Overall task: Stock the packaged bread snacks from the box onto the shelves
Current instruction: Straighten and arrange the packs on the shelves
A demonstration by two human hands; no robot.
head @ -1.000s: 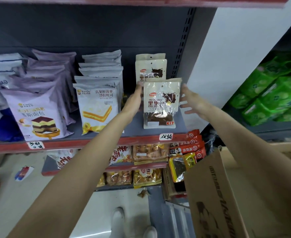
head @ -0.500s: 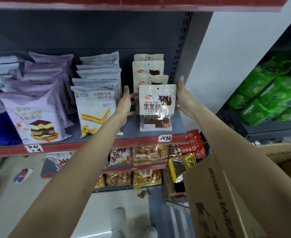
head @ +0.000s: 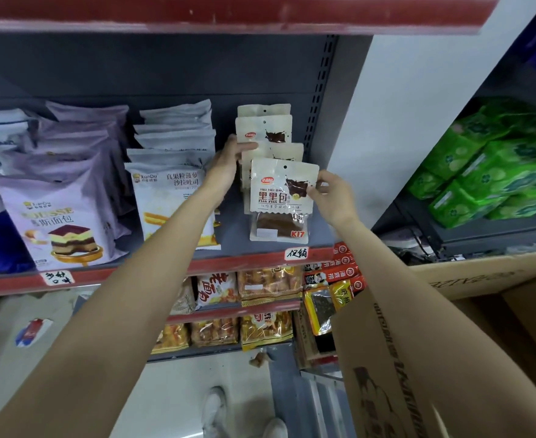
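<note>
At the grey metal shelf (head: 228, 238), my right hand (head: 333, 197) pinches the right edge of the front cream-coloured plastic bread snack packet (head: 279, 200), standing upright in its row. My left hand (head: 228, 165) holds the packets behind (head: 263, 131), fingers curled on their left edges. The packet looks light, soft and crinkly; its stiffer sealed edges seem the best hold.

A cream bread snack pack (head: 281, 200) with dark chocolate print stands upright on the grey shelf (head: 228, 238), between the left hand (head: 225, 170) and right hand (head: 334, 197). Three matching packs (head: 265, 128) stand behind it. The open cardboard box (head: 450, 358) sits below the right hand.
</note>
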